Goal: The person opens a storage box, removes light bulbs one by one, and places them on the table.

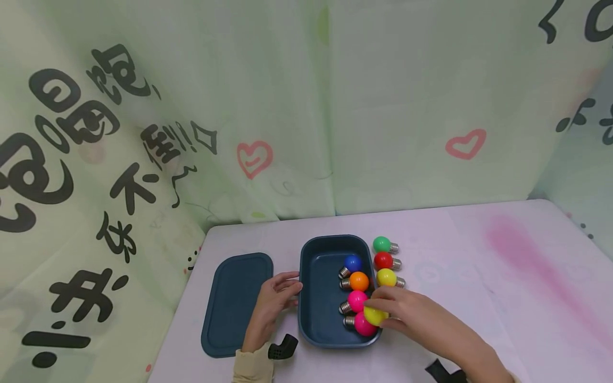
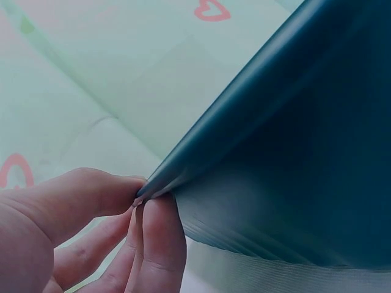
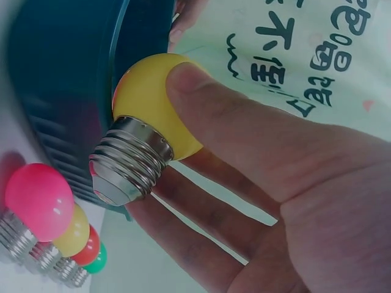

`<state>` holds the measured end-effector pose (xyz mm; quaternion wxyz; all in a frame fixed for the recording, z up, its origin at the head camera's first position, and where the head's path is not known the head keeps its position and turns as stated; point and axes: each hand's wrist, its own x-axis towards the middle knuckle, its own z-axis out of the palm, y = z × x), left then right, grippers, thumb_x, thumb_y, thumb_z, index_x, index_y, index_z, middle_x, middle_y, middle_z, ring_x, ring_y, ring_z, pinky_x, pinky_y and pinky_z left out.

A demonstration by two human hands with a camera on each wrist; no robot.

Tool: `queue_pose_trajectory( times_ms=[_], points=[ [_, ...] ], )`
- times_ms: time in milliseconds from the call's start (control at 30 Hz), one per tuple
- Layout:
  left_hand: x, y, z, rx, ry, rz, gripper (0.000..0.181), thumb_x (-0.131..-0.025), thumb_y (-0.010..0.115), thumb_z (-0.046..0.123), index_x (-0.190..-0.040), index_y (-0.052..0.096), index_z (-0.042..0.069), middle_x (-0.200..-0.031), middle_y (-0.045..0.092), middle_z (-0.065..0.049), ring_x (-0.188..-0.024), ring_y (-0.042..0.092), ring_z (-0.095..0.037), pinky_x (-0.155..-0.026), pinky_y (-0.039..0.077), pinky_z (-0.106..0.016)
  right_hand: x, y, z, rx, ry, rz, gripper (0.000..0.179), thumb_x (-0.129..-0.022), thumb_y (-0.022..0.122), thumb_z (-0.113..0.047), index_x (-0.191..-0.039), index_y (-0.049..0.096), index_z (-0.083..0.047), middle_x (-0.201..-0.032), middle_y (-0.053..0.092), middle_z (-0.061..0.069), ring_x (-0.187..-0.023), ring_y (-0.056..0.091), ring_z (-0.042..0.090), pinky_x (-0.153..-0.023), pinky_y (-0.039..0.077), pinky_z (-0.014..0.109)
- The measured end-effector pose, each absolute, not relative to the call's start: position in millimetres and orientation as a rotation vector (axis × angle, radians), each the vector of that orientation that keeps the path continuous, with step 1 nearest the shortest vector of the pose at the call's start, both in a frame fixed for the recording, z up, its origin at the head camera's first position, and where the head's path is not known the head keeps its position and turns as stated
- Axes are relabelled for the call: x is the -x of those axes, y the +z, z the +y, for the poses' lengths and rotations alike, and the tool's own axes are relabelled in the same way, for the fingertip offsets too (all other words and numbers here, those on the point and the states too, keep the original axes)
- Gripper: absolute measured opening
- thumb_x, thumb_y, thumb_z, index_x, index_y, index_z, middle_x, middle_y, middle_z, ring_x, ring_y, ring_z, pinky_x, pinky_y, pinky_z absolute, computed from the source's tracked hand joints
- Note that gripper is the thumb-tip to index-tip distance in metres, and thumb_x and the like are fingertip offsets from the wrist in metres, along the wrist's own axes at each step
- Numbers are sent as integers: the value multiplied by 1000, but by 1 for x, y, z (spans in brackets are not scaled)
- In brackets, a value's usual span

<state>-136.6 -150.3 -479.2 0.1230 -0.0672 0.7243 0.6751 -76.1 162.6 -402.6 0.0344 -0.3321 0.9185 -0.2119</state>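
A dark blue box (image 1: 322, 334) stands on the table, its left rim pinched between thumb and fingers of my left hand (image 1: 275, 303). At the box's right rim, my right hand (image 1: 407, 311) holds a yellow light bulb (image 3: 143, 91) between thumb and fingers, its metal screw base bare. Inside the box, a blue bulb (image 1: 353, 263), an orange bulb (image 1: 359, 281) and two pink bulbs (image 1: 357, 301) lie in a column along the right side. Outside, a green bulb (image 1: 381, 244), a red bulb (image 1: 383, 260), another yellow bulb (image 1: 386, 277) and a pink bulb (image 3: 40, 201) form a row.
Left of the box a matching dark blue lid (image 1: 234, 303) lies flat on the white table (image 1: 460, 255). A printed curtain (image 1: 383, 106) hangs behind the table and along its left side. The pink bulb outside the box is hidden by my right hand in the head view.
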Motion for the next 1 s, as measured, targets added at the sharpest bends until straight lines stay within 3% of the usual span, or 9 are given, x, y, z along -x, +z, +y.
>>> queue_pose_trajectory(
  times_ms=[467, 1000],
  points=[
    [136, -477, -151, 184, 1976, 2109, 47, -91, 74, 22, -132, 60, 3, -110, 70, -8, -84, 66, -12, -72, 58, -28, 76, -402, 176, 941, -601, 2876, 40, -77, 84, -21, -116, 72, -21, -110, 63, -5, -98, 63, 14, -76, 58, 25],
    [137, -478, -149, 198, 1973, 2109, 46, -92, 73, 20, -132, 60, 3, -109, 70, -8, -84, 66, -12, -72, 58, -27, 77, -420, 185, 721, -613, 2766, 48, -75, 85, -19, -119, 69, -10, -121, 65, 9, -107, 65, 29, -82, 58, 42]
  ],
)
